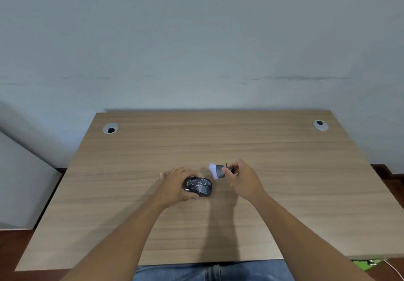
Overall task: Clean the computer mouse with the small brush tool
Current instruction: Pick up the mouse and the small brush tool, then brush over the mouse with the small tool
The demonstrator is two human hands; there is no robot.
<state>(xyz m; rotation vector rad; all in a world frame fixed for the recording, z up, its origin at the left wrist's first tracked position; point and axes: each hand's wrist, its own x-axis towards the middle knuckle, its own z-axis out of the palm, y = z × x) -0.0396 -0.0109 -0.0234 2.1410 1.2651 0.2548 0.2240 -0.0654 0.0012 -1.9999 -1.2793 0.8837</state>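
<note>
Near the middle of the wooden desk [218,140], I see both hands at work on the mouse.

My view shows the left hand [177,185] with fingers wrapped around the black, white-speckled computer mouse [200,186], which rests on the desk. Just right of it and slightly farther, the right hand [242,179] pinches the small brush tool [217,171], its pale bristles pointing left, just above the mouse.

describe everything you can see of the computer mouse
The computer mouse is a dark, rounded mouse, black to grey with pale flecks or a speckled pattern over its top shell, which looks like glossy plastic. It sits near the middle of the wooden desk, and whether it rests on the surface or is slightly lifted is unclear. The left hand grips it from its left side. The brush is close above it, apparently apart.
</note>
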